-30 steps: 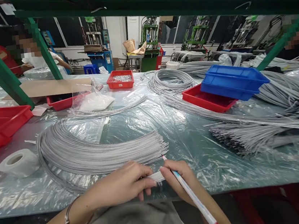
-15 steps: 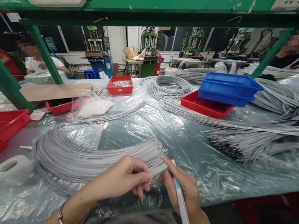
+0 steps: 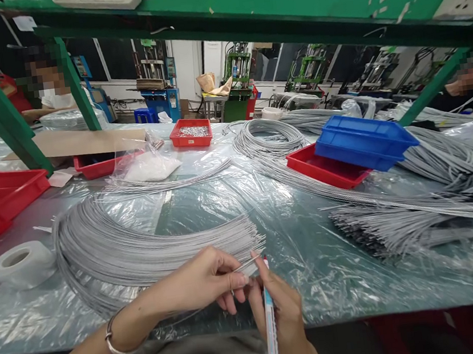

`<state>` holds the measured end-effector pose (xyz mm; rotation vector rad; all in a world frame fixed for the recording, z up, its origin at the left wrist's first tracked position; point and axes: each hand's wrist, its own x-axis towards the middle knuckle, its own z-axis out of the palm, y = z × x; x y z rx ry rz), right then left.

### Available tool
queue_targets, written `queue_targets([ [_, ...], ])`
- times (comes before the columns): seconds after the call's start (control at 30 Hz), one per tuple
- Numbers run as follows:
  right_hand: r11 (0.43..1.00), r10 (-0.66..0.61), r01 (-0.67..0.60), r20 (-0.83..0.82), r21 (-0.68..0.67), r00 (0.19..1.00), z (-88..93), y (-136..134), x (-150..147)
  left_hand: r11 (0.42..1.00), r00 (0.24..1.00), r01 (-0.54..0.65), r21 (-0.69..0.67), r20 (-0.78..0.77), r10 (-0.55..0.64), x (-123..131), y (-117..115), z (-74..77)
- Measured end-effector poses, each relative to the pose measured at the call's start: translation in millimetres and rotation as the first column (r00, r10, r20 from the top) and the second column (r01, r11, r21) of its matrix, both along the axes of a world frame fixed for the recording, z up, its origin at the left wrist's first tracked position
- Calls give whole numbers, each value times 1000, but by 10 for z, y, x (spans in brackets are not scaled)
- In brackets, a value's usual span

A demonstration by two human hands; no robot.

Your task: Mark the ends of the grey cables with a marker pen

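A thin grey wire is pinched between the thumb and fingers of my left hand (image 3: 208, 281), close to its end. My right hand (image 3: 280, 303) is closed around a white and blue pen (image 3: 270, 325) with a red tip pointing up and away from me. The right index fingertip meets the wire's end near the left fingers; what lies between the hands is partly hidden. Behind and left of my hands, a large curved bundle of grey wires (image 3: 142, 251) lies on the plastic-covered table (image 3: 318, 282), its cut ends facing right.
A clear tape roll (image 3: 21, 266) and a red tray (image 3: 2, 200) are at left. Farther back sit a red bin of small metal parts (image 3: 190, 134) and stacked blue trays (image 3: 364, 141). More grey wire (image 3: 398, 226) lies right. A green frame (image 3: 241, 4) crosses overhead.
My right hand and the pen have shifted left, nearer to my left hand. My left hand has moved slightly right. A flat translucent strip seen between the hands before no longer shows.
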<state>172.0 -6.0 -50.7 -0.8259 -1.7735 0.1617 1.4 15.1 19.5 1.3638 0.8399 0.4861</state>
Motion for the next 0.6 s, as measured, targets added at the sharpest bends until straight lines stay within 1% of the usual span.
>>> queue_targets([
  [0.17, 998, 32, -34, -37, -56, 999, 132, 38, 142, 1000, 1000, -10, -7, -25, 10, -7, -8, 16],
  [0.27, 995, 91, -89, 58, -49, 994, 154, 44, 171, 1000, 999, 6, 7, -33, -6, -15, 4, 31],
  [0.33, 994, 103, -98, 103, -52, 989, 137, 37, 159, 1000, 999, 9, 10, -36, -8, -19, 9, 37],
  [0.4, 994, 93, -89, 59, -65, 994, 121, 31, 152, 1000, 999, 14, 1, -33, -14, -23, 8, 43],
  [0.47, 981, 122, -126, -37, -147, 992, 136, 31, 163, 999, 999, 35, -10, -33, -35, -22, 1, 53],
  [0.5, 959, 164, -178, -82, -221, 983, 158, 35, 174, 999, 998, 50, -11, -40, -50, -20, -4, 59],
  [0.53, 920, 212, -238, -113, -311, 971, 189, 39, 185, 998, 996, 68, -13, -51, -68, -15, -9, 67],
  [0.6, 816, 301, -321, -121, -480, 946, 259, 50, 201, 994, 990, 106, -9, -92, -107, -2, -23, 84],
])
